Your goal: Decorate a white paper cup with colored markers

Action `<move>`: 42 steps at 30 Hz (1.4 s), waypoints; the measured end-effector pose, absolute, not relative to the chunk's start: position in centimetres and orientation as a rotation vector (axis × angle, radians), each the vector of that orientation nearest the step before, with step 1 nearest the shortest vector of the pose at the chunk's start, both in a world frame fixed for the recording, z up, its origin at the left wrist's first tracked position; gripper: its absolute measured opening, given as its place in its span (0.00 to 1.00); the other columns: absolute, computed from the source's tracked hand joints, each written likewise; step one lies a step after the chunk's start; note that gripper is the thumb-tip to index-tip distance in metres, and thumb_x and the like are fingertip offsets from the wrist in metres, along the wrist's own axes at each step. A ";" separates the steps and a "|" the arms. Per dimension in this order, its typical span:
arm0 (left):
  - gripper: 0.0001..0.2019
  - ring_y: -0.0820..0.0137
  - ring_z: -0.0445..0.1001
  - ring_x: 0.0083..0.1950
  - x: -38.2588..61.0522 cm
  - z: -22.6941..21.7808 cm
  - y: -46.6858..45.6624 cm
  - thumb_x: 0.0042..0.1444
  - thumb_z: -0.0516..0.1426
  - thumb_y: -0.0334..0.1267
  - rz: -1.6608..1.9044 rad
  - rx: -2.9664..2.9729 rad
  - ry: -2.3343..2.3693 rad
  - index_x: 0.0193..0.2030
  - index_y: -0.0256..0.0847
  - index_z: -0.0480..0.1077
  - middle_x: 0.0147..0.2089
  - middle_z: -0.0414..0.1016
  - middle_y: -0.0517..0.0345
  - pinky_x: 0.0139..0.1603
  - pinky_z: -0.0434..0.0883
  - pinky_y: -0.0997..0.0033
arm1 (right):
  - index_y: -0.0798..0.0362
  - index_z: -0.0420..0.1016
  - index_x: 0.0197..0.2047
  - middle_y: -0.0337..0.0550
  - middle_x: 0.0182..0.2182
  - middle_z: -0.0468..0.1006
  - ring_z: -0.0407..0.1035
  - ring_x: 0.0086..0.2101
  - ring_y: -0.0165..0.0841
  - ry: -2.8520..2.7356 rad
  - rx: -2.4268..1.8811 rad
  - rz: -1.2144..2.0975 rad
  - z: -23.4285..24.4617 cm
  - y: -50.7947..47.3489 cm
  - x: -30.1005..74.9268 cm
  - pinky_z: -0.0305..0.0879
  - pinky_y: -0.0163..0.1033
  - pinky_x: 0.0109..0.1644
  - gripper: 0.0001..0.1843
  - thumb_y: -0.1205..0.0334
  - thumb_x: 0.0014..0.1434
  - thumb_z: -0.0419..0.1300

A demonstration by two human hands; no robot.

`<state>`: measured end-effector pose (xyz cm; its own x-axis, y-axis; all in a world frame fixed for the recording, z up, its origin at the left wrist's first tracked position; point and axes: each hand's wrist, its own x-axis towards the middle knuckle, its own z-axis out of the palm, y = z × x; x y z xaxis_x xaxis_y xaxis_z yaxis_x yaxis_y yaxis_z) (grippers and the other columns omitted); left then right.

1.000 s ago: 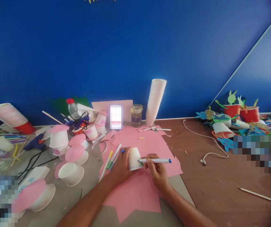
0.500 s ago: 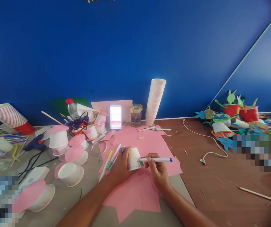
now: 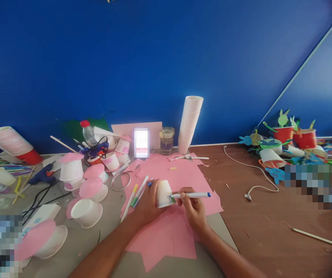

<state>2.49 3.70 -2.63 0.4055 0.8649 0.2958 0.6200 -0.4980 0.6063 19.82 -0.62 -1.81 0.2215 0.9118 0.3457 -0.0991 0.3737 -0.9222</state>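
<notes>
While the left hand (image 3: 150, 199) curls round the left side of the white cup (image 3: 164, 190), the right hand (image 3: 193, 206) pinches a blue-ended pen (image 3: 197, 195) between thumb and fingers, with its tip at the cup's right side. The cup sits over the pink paper (image 3: 183, 175), narrow end up, with blue marks near its wide rim and a green patch beside the pen tip. I can't tell if it touches the paper. If the left hand held too loosely, the round cup could turn and the line would go crooked. If it squeezed too hard, the thin side could bend. Blue ink might smear if a finger rubbed it while wet. Just left of that hand, loose pens (image 3: 132, 196) lie partly on the paper, and a bump from the left arm could make them roll. Farther off, by the worktop's (image 3: 115, 239) back edge, a jar (image 3: 166, 141) stands near a tall stack of cups (image 3: 190, 124). The stack leans to the right, so a hard knock might tip it over.
</notes>
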 end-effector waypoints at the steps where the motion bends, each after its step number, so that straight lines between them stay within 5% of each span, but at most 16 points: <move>1: 0.39 0.48 0.64 0.62 2.5 -2.6 3.7 0.48 0.65 0.41 0.834 2.264 1.269 0.65 0.40 0.53 0.60 0.62 0.38 0.59 0.68 0.44 | 0.52 0.71 0.33 0.38 0.23 0.72 0.65 0.23 0.28 -1.117 -0.923 0.857 -1.8 -0.6 19.8 0.65 0.34 0.28 0.15 0.50 0.64 0.57; 15: 0.40 0.50 0.65 0.61 2.6 -2.6 3.6 0.47 0.66 0.41 0.863 2.245 1.286 0.65 0.42 0.53 0.59 0.63 0.42 0.58 0.67 0.44 | 0.52 0.71 0.42 0.35 0.22 0.70 0.65 0.23 0.30 -1.061 -0.917 0.884 -1.8 -0.6 19.8 0.67 0.38 0.30 0.16 0.48 0.66 0.53; 29: 0.37 0.51 0.61 0.64 2.2 -2.6 3.7 0.52 0.63 0.43 1.007 2.187 1.228 0.65 0.43 0.52 0.62 0.61 0.42 0.62 0.64 0.46 | 0.50 0.66 0.50 0.39 0.32 0.73 0.71 0.30 0.32 -1.086 -1.050 0.786 -1.2 -0.6 19.8 0.70 0.39 0.33 0.12 0.60 0.63 0.55; 37: 0.41 0.52 0.65 0.60 2.2 -2.9 3.7 0.50 0.62 0.58 1.183 1.841 1.060 0.64 0.42 0.50 0.60 0.60 0.41 0.58 0.67 0.50 | 0.47 0.66 0.56 0.47 0.44 0.76 0.73 0.44 0.39 -1.339 -0.939 0.913 -0.8 -1.0 20.5 0.73 0.44 0.46 0.20 0.57 0.62 0.58; 42: 0.51 0.54 0.69 0.54 2.5 -2.5 3.4 0.42 0.60 0.71 1.160 1.721 0.988 0.64 0.43 0.47 0.57 0.61 0.44 0.53 0.71 0.52 | 0.45 0.60 0.61 0.48 0.49 0.72 0.74 0.43 0.39 -1.483 -0.855 0.856 -0.8 -1.4 20.6 0.74 0.47 0.46 0.25 0.61 0.61 0.58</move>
<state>2.48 3.43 -2.52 0.2679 0.9128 0.3081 0.1591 -0.3573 0.9203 20.62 -1.38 -0.81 -0.0695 0.8836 0.4630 0.0415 0.4663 -0.8837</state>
